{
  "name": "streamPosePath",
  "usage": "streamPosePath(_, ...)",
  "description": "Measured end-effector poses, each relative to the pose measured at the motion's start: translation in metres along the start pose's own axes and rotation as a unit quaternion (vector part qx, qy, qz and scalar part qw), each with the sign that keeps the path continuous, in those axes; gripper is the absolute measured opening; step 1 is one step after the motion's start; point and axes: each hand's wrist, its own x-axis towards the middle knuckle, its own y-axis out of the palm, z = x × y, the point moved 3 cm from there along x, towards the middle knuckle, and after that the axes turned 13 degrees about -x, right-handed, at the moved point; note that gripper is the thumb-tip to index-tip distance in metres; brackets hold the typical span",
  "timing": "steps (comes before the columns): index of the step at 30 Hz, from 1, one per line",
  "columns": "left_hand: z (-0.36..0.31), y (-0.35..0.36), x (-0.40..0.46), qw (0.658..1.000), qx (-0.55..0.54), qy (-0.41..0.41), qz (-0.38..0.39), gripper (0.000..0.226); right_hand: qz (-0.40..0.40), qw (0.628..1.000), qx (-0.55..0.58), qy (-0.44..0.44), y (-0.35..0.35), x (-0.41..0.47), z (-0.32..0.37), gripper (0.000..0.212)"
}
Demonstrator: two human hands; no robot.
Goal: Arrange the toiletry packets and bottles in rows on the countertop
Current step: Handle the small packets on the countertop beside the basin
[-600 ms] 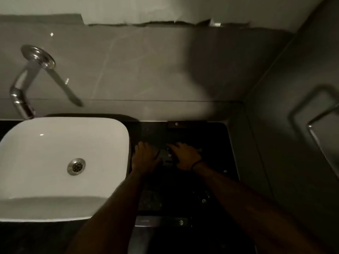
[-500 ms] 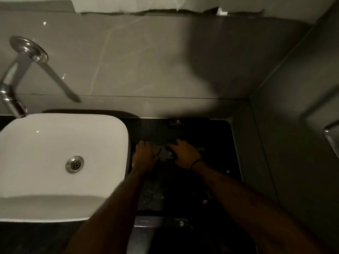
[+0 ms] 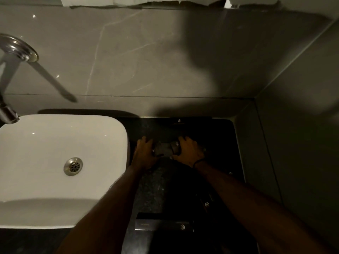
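On the dark speckled countertop (image 3: 152,191), to the right of the basin, both my hands meet over small dark toiletry packets (image 3: 165,149) with tiny white logos. My left hand (image 3: 145,153) rests flat against their left side. My right hand (image 3: 189,150) curls over a packet on the right. Another dark packet (image 3: 180,121) lies against the back wall. A long dark box (image 3: 163,226) lies near the front edge, and a small dark item (image 3: 207,204) sits under my right forearm. The light is very dim, so the shapes are hard to read.
A white square basin (image 3: 60,140) with a metal drain (image 3: 73,166) fills the left side. A chrome tap (image 3: 11,70) comes out of the tiled back wall. A grey side wall (image 3: 293,143) closes the counter on the right.
The view has tilted and shifted slightly, so the tap sits further left. Both hands stay on the packets and have barely moved.
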Motion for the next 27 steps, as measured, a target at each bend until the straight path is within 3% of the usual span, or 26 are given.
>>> streamPosePath(6,-0.003,0.002,-0.003,0.999,0.015,0.007,0.028,0.069,-0.003,1.0,0.003,0.004,-0.002,0.0,0.004,0.073)
streamPosePath(9,-0.007,0.002,-0.009,0.997,-0.014,-0.025,-0.068,0.073,-0.007,1.0,0.01,0.007,-0.001,-0.001,0.005,0.075)
streamPosePath(11,-0.006,0.005,-0.008,0.995,-0.008,-0.055,-0.085,0.066,-0.004,1.0,0.011,0.007,-0.001,0.0,0.005,0.075)
streamPosePath(13,-0.007,0.006,-0.004,0.997,0.014,-0.045,-0.062,0.052,-0.001,1.0,0.014,0.007,-0.001,0.002,0.004,0.075)
streamPosePath(18,-0.013,0.004,0.004,1.0,0.03,0.003,0.001,0.041,-0.005,1.0,0.025,0.008,0.001,0.003,0.005,0.071)
streamPosePath(27,-0.011,0.002,0.004,0.999,0.031,0.009,0.013,0.042,-0.003,0.999,0.034,0.013,0.002,0.005,0.005,0.071)
